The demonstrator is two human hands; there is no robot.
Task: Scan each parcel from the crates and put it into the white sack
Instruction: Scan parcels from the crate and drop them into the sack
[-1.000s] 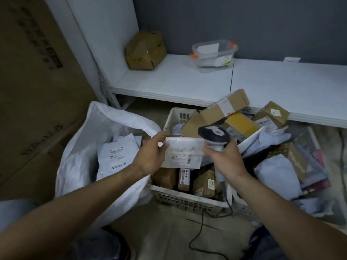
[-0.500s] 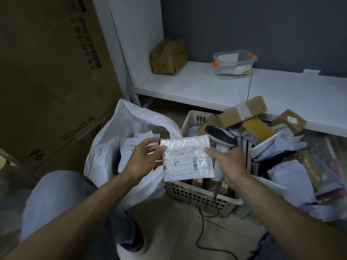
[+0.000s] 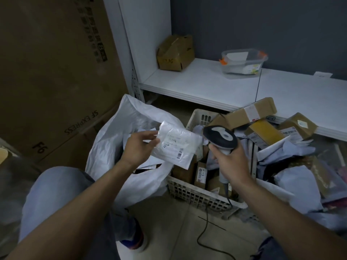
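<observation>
My left hand (image 3: 138, 147) pinches a flat white bubble-wrap parcel (image 3: 177, 146) by its left edge, label and barcode facing up, over the right rim of the open white sack (image 3: 112, 147). My right hand (image 3: 228, 162) grips the handle of a black and grey barcode scanner (image 3: 219, 137), its head just right of the parcel. Below both stands a white plastic crate (image 3: 197, 194) with several cardboard boxes and mailers inside. More white parcels lie in the sack.
A second heap of boxes and mailers (image 3: 293, 147) lies to the right. A white low shelf (image 3: 216, 85) behind holds a brown box (image 3: 175, 52) and a clear tub (image 3: 243, 61). Large cartons (image 3: 52, 72) stand left. The scanner cable (image 3: 204, 228) trails on the floor. My knee (image 3: 56, 184) is at lower left.
My right hand has let go of the parcel's right edge and now holds only the scanner. My left hand has carried the parcel left toward the sack and tilted it.
</observation>
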